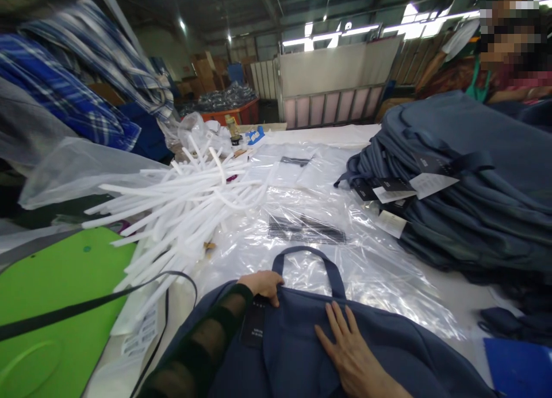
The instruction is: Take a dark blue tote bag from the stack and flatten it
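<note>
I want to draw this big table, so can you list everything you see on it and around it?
Dark blue fabric tote bag: one, blue, nearest, under both hands.
Stack of folded blue fabric bags with paper tags: one pile, blue, right.
Clear plastic sleeves: several, see-through, table middle.
White foam tubes: many, white, left of middle.
Bright green flat board: one, green, lower left.
Blue plaid cloth: one, blue-white, upper left.
Another person: one, far right.
Left hand: gripping the bag's top edge.
Right hand: flat on the bag.
</note>
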A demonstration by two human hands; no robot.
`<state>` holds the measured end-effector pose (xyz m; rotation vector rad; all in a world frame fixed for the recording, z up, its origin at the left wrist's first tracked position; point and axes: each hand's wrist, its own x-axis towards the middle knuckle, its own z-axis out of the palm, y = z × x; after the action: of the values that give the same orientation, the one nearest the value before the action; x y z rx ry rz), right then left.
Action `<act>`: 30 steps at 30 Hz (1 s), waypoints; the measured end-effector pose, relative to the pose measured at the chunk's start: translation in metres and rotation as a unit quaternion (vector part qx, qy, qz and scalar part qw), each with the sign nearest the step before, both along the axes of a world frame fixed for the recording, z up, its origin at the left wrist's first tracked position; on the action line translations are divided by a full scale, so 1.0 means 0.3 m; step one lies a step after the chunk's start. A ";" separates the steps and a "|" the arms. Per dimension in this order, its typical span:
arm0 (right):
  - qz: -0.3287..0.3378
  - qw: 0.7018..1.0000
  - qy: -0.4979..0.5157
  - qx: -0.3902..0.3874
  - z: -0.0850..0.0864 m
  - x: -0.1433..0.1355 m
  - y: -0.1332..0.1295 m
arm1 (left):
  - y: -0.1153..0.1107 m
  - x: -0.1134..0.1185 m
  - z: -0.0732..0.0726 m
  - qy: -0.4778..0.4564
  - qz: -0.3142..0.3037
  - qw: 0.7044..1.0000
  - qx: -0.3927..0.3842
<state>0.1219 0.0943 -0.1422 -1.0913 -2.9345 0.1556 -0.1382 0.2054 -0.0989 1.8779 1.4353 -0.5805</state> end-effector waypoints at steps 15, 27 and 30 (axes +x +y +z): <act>0.016 0.982 -0.020 0.187 0.001 -0.007 -0.049 | 0.008 0.070 -0.050 -0.009 -0.052 0.999 -0.009; 0.058 0.984 -0.016 0.168 0.112 0.066 -0.058 | -0.122 0.074 0.055 -0.051 -0.069 0.994 0.064; 0.007 0.989 0.045 0.143 0.267 0.102 0.000 | -0.223 0.077 0.124 -0.067 -0.085 0.984 0.142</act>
<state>0.1525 0.0943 -0.0619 -0.9926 -2.7718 -0.2048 -0.1149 0.1386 -0.0617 2.2344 1.3348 -0.3322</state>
